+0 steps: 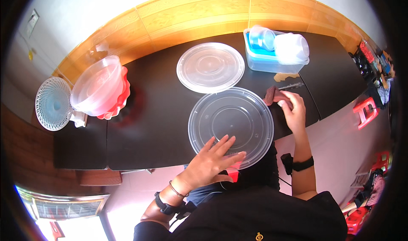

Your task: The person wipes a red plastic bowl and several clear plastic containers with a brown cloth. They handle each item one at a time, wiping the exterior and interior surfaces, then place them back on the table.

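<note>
My left hand (212,161) lies with fingers spread over the near edge of a round clear plastic lid (234,113). That lid is at the table's front edge and partly overhangs it. My right hand (293,108) pinches a brownish-red cloth (274,95) on the table, just right of the lid. A second round plastic lid (210,67), more whitish, lies behind the first, their rims meeting or slightly overlapping. Behind the cloth is a thin grey object (290,86), too small to name surely, and a tan, irregular flat patch (286,77).
A clear plastic tub (271,65) with blue and clear containers stands at the back right. On the left, a large clear bowl (92,89) leans on a red wavy-edged dish (122,97), beside a small white fan (53,103). A red stool (366,113) and people are farther right.
</note>
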Demonstrator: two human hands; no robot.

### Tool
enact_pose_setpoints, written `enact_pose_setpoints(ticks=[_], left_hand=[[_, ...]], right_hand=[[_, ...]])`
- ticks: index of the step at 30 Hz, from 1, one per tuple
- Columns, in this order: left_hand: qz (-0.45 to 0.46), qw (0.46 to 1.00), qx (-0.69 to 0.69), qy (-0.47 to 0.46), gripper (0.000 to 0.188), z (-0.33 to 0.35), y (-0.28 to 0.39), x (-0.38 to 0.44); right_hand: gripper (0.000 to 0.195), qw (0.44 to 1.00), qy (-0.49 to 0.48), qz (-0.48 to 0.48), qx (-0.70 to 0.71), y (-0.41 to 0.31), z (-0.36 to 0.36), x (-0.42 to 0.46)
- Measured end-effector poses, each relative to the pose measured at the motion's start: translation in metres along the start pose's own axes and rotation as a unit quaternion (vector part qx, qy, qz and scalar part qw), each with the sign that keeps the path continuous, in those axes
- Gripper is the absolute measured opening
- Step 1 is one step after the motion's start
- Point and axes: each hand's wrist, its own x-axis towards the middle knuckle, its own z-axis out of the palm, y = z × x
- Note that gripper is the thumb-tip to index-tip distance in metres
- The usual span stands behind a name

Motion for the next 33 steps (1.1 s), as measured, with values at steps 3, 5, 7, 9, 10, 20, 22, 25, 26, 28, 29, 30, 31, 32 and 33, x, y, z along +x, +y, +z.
enact_pose_setpoints(ticks=[3,5,7,9,10,20,22,25,26,28,29,30,31,32,33], left_hand=[[-0.045,0.996,0.023,0.075,0.069,-0.009,-0.012,-0.006],[-0.094,0.980,0.066,0.164,0.070,-0.003,-0.034,-0.014],[-0.157,0.967,0.075,0.185,0.069,-0.004,-0.049,-0.016],[-0.149,0.975,0.059,0.152,0.069,0.000,-0.054,-0.023],[-0.136,0.980,0.058,0.130,0.070,0.002,-0.053,-0.025],[-0.099,0.988,0.060,0.098,0.084,0.007,-0.044,-0.034],[-0.099,0.988,0.065,0.099,0.083,0.009,-0.046,-0.034],[-0.100,0.987,0.065,0.103,0.082,0.011,-0.047,-0.034],[-0.099,0.988,0.063,0.106,0.082,0.011,-0.046,-0.034],[-0.099,0.987,0.062,0.109,0.081,0.012,-0.047,-0.035],[-0.098,0.987,0.061,0.109,0.081,0.012,-0.048,-0.035],[-0.097,0.988,0.060,0.108,0.081,0.012,-0.048,-0.035],[-0.096,0.988,0.060,0.109,0.082,0.011,-0.048,-0.036],[-0.096,0.988,0.059,0.109,0.082,0.011,-0.048,-0.036],[-0.095,0.988,0.058,0.110,0.082,0.010,-0.048,-0.036]], right_hand=[[0.034,0.961,0.018,0.145,0.234,-0.002,-0.001,0.007],[0.033,0.979,0.017,0.073,0.191,-0.029,0.001,0.012],[0.032,0.963,-0.065,0.089,0.247,-0.062,0.000,0.017],[0.043,0.991,-0.063,-0.101,0.057,-0.075,0.008,0.023],[0.044,0.985,-0.102,-0.141,0.014,-0.081,0.009,0.023],[0.050,0.889,-0.378,-0.234,-0.112,-0.113,0.034,0.017],[0.052,0.894,-0.383,-0.229,-0.033,-0.123,0.044,0.019],[0.056,0.831,-0.455,-0.312,-0.073,-0.118,0.064,0.025],[0.048,0.819,-0.459,-0.326,-0.109,-0.120,0.067,0.026],[0.033,0.847,-0.441,-0.281,-0.099,-0.117,0.075,0.033],[0.025,0.860,-0.431,-0.258,-0.094,-0.116,0.079,0.038],[0.014,0.895,-0.373,-0.243,0.011,-0.119,0.082,0.042],[0.013,0.911,-0.336,-0.238,0.002,-0.116,0.086,0.048],[0.012,0.917,-0.311,-0.246,-0.044,-0.117,0.087,0.054],[0.011,0.921,-0.283,-0.252,-0.091,-0.117,0.087,0.058]])
